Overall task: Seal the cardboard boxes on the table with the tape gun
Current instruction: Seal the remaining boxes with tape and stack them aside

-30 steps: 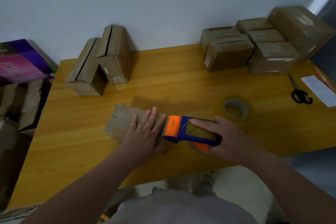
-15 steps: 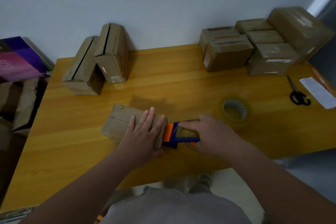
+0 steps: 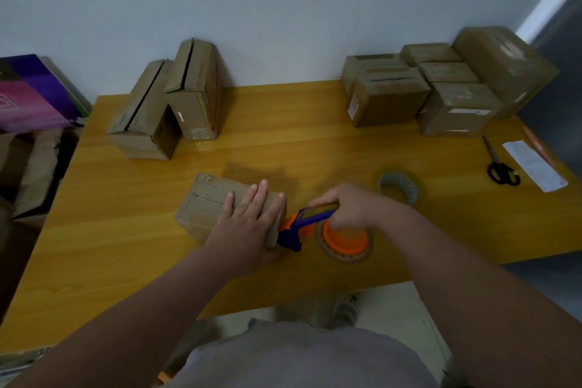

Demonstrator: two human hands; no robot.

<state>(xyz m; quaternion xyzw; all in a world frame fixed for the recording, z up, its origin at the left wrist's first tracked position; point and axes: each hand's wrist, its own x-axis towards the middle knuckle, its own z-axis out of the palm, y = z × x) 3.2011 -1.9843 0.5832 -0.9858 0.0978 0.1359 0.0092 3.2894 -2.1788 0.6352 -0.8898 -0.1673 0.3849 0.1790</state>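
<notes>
The box (image 3: pixel 208 205) lay close to the front edge of the surface (image 3: pixel 110 255), slightly left of centre, with its long side running left to right. The left hand (image 3: pixel 248 224) rested flat on the right end of the box top, fingers straight and slightly spread. The right hand (image 3: pixel 349 208) was curled round the handle of the tape gun (image 3: pixel 299 227). The blue-and-orange head of the tape gun touched the right end face of the box, and its orange roll hub sat just right of the head, near the front edge. Broad strips of wood grain showed to the left of the box and behind it.

A spare tape roll (image 3: pixel 398 187) lay flat just behind the right hand, apart from it. Further right, scissors (image 3: pixel 500 167) and a paper slip (image 3: pixel 535 165) lay near the right edge.

At the rear left, two boxes (image 3: pixel 167 104) stood side by side with dark gaps along their top seams. At the rear right, a cluster of boxes (image 3: pixel 441 85) sat against the wall (image 3: pixel 283 9). A purple carton (image 3: pixel 34 98) stood beyond the left edge.
</notes>
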